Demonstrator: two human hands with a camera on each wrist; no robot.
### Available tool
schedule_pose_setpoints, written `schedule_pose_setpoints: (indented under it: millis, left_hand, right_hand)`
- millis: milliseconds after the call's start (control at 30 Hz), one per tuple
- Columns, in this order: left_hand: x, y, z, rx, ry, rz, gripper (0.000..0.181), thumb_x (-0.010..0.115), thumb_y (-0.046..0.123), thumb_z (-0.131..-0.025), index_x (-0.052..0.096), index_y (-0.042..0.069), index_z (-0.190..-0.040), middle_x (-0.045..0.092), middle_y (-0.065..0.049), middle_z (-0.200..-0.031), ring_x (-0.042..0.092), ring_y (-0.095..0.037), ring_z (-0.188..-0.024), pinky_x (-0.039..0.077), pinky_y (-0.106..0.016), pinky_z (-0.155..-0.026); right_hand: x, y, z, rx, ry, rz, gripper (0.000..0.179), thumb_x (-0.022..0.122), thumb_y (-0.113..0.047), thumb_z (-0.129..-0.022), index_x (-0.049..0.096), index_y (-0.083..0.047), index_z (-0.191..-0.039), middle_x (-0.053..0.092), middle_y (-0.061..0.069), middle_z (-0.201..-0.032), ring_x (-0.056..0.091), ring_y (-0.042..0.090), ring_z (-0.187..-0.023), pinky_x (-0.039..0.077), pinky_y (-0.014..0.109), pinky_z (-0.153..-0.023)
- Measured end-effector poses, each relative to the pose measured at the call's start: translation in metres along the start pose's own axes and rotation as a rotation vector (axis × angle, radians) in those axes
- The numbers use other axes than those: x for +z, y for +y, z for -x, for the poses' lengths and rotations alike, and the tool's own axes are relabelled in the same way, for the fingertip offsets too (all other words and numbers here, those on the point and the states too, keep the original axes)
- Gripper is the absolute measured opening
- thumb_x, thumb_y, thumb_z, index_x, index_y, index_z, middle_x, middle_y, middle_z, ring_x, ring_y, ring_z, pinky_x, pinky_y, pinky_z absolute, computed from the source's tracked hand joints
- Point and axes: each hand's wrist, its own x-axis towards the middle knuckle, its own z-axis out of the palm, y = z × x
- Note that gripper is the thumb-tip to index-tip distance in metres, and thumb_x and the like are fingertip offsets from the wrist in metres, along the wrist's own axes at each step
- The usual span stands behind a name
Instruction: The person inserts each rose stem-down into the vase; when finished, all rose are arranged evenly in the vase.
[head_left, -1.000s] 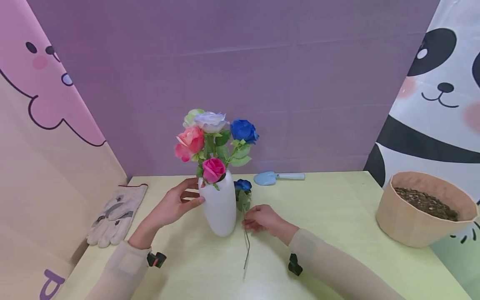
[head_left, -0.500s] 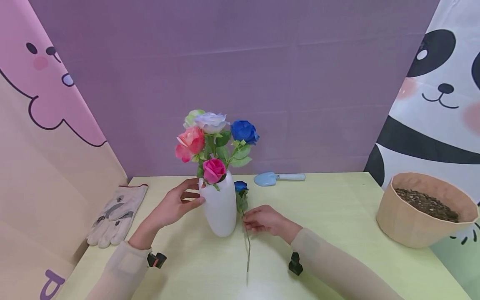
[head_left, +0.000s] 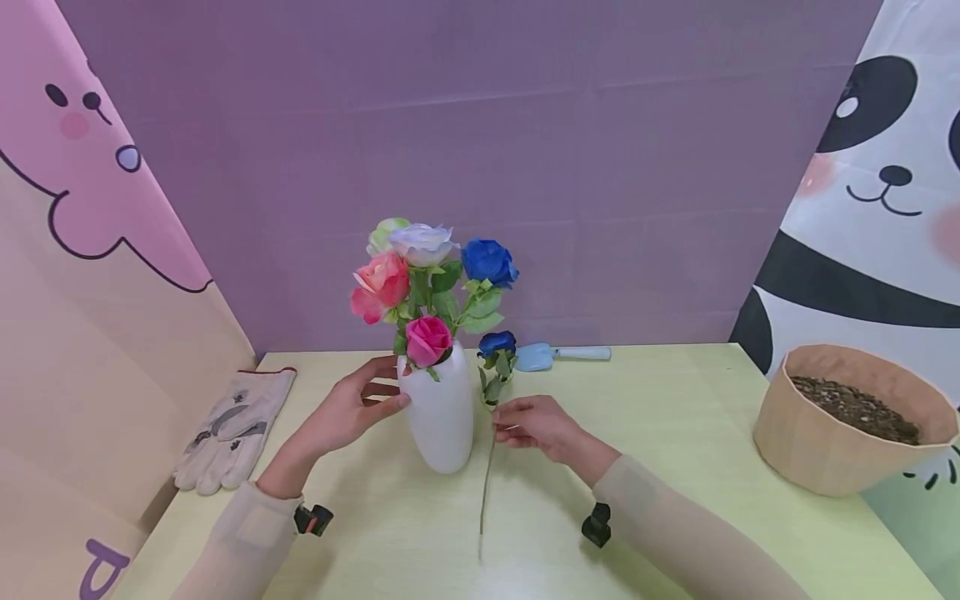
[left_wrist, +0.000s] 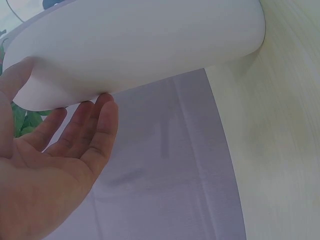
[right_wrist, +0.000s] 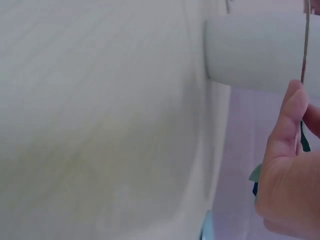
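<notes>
A white vase (head_left: 440, 425) stands on the table, holding pink, coral, pale, white-lilac and blue roses (head_left: 428, 340). On its left side rests my left hand (head_left: 348, 410); in the left wrist view the thumb and fingertips (left_wrist: 106, 115) touch the vase wall (left_wrist: 150, 45) from two sides. My right hand (head_left: 542, 427), just right of the vase, pinches the thin stem (right_wrist: 306, 45) of a second blue rose (head_left: 497, 343) below its leaves. That rose is held bloom up, its stem running down toward the table's near side. The leaves are partly hidden behind the hand in the right wrist view.
A light blue trowel (head_left: 562, 355) lies at the table's back edge, behind the rose. At the left lie white work gloves (head_left: 240, 429). A tan pot (head_left: 817, 442) of dark soil stands on the right. A purple backdrop (head_left: 600, 183) rises behind the table.
My right hand has shifted slightly up and to the right with the blue rose, whose bloom has risen and come clear of the vase's side. The left hand has stayed on the vase.
</notes>
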Motion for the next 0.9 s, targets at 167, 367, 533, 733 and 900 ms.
schedule_pose_setpoints:
  millis: [167, 367, 533, 733, 900]
  left_hand:
    - [0.0, 0.0, 0.0, 0.007, 0.001, 0.001, 0.065, 0.069, 0.03, -0.095, 0.039, 0.013, -0.15, 0.053, -0.015, -0.141, 0.059, -0.037, -0.126, 0.058, -0.041, -0.095]
    - [0.001, -0.002, 0.0, 0.014, 0.002, 0.008, 0.064, 0.069, 0.029, -0.095, 0.039, 0.013, -0.15, 0.053, -0.015, -0.141, 0.06, -0.037, -0.125, 0.058, -0.041, -0.095]
    - [0.001, -0.003, -0.001, 0.014, 0.002, 0.01, 0.064, 0.069, 0.03, -0.095, 0.04, 0.014, -0.149, 0.054, -0.014, -0.141, 0.06, -0.037, -0.126, 0.058, -0.041, -0.095]
    - [0.001, -0.003, -0.001, 0.013, 0.003, 0.009, 0.064, 0.069, 0.03, -0.095, 0.04, 0.014, -0.15, 0.053, -0.015, -0.141, 0.06, -0.037, -0.126, 0.058, -0.041, -0.095]
    - [0.0, -0.001, -0.001, 0.019, 0.003, 0.004, 0.063, 0.069, 0.03, -0.096, 0.04, 0.014, -0.149, 0.053, -0.015, -0.141, 0.06, -0.038, -0.126, 0.058, -0.041, -0.095]
  right_hand:
    - [-0.003, -0.01, 0.007, -0.057, 0.03, -0.012, 0.028, 0.067, -0.013, -0.095, 0.066, 0.007, -0.116, 0.075, 0.006, -0.088, 0.071, 0.01, -0.074, 0.06, 0.021, -0.069]
    - [-0.008, -0.022, 0.016, -0.101, 0.049, -0.023, 0.03, 0.065, -0.012, -0.096, 0.062, 0.008, -0.118, 0.074, 0.007, -0.091, 0.072, 0.01, -0.075, 0.06, 0.022, -0.071]
    - [-0.011, -0.029, 0.021, -0.122, 0.086, -0.034, 0.03, 0.065, -0.011, -0.096, 0.059, 0.006, -0.12, 0.074, 0.004, -0.089, 0.073, 0.011, -0.074, 0.061, 0.024, -0.071]
    - [-0.017, -0.038, 0.026, -0.171, 0.155, -0.04, 0.031, 0.063, -0.015, -0.099, 0.057, 0.004, -0.123, 0.073, 0.003, -0.095, 0.074, 0.012, -0.078, 0.062, 0.025, -0.074]
    - [-0.022, -0.047, 0.031, -0.223, 0.192, -0.087, 0.035, 0.06, -0.016, -0.101, 0.055, 0.006, -0.127, 0.073, 0.0, -0.093, 0.074, 0.009, -0.08, 0.061, 0.023, -0.075]
